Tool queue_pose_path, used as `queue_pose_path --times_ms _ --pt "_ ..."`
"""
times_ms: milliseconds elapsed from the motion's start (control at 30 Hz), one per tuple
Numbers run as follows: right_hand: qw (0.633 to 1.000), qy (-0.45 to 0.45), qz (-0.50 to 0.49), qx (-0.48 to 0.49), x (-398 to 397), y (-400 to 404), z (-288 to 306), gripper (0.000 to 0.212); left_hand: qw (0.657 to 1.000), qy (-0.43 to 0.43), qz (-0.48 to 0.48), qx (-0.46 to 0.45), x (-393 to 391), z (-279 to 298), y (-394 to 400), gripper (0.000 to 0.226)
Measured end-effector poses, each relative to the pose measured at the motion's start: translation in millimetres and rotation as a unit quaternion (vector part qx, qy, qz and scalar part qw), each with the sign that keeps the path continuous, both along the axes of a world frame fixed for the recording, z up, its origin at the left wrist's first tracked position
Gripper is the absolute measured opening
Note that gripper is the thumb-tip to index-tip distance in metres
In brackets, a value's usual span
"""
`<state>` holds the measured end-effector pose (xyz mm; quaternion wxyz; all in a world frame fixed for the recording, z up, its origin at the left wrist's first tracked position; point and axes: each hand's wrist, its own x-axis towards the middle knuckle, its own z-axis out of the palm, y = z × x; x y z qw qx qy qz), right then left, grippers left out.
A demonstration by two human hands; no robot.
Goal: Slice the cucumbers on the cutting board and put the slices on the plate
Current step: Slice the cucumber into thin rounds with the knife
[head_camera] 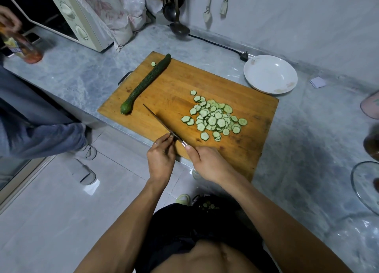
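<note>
A wooden cutting board (225, 100) is laid on the grey marbled counter (82, 82), and everything else is placed from it. On the board's right half a loose heap of cucumber slices (214, 117) is spread, some overlapping. Along the board's left side a whole cucumber (146, 83) is laid lengthwise, with one stray slice (153, 63) just beside its far end. A white plate (270, 74) is set on the counter at the board's far right corner, touching or nearly touching its edge.

At the board's near edge a knife (162, 124) is held by the right hand (207, 162), whose grip is closed round the handle, the blade pointed away across the board between the cucumber and the slices. The blade near the handle is pinched by the fingers of the left hand (161, 160).

Beyond the board's far left corner a microwave (71, 16) is seen.
</note>
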<state>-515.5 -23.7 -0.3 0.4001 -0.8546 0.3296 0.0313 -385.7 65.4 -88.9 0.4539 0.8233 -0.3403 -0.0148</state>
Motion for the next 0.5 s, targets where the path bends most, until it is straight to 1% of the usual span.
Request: queue_pose_path --times_ms 100,233,333,500 --pt "1.0 -0.001 -0.013 0.008 -1 -10 6 0.054 1.0 0.007 0.008 0.002 0 0 0 0.021" --pt "0.997 -0.019 -0.046 0.062 -10 -18 10 0.06 0.999 0.029 0.029 -0.008 -2 4 -3 0.019" --pt "0.997 -0.026 -0.061 0.048 -16 -24 9 0.067 0.999 0.032 0.032 -0.009 -1 6 -1 0.02" --pt "0.999 -0.032 -0.023 0.004 -24 -22 14 0.054 0.999 0.014 0.01 -0.032 1 3 -3 0.018"
